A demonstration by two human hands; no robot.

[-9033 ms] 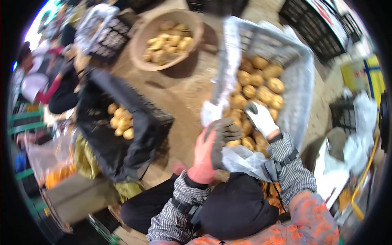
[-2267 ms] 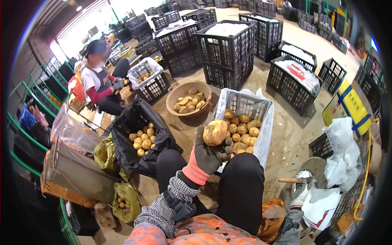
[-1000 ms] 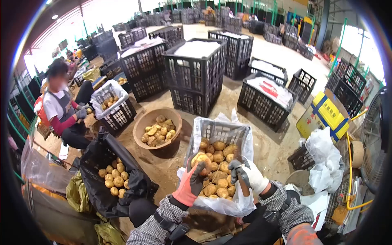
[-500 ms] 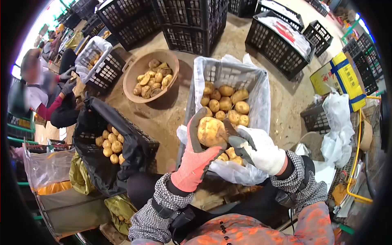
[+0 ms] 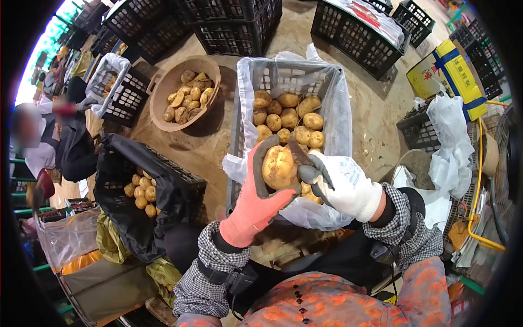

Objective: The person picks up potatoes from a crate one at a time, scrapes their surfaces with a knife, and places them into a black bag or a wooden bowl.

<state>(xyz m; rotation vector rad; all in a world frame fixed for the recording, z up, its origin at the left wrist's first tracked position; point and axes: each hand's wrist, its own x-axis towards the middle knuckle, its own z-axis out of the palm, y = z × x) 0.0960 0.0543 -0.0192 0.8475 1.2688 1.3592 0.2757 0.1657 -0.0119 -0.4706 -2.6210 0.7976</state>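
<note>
Still the left hand (image 5: 256, 196), fingers clamped round the potato (image 5: 279, 166).
The right hand (image 5: 343, 185) grips a knife (image 5: 297, 152), blade touching it; a full crate (image 5: 239, 109) lies beyond the fingertips.

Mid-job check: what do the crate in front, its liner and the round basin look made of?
Crate: grey moulded plastic, matte; lattice walls. Liner: thin translucent plastic film, glossy, crumpled over the rim. Round basin: smooth tan shell with a rolled rim, probably plastic; the view leaves it open.
</note>
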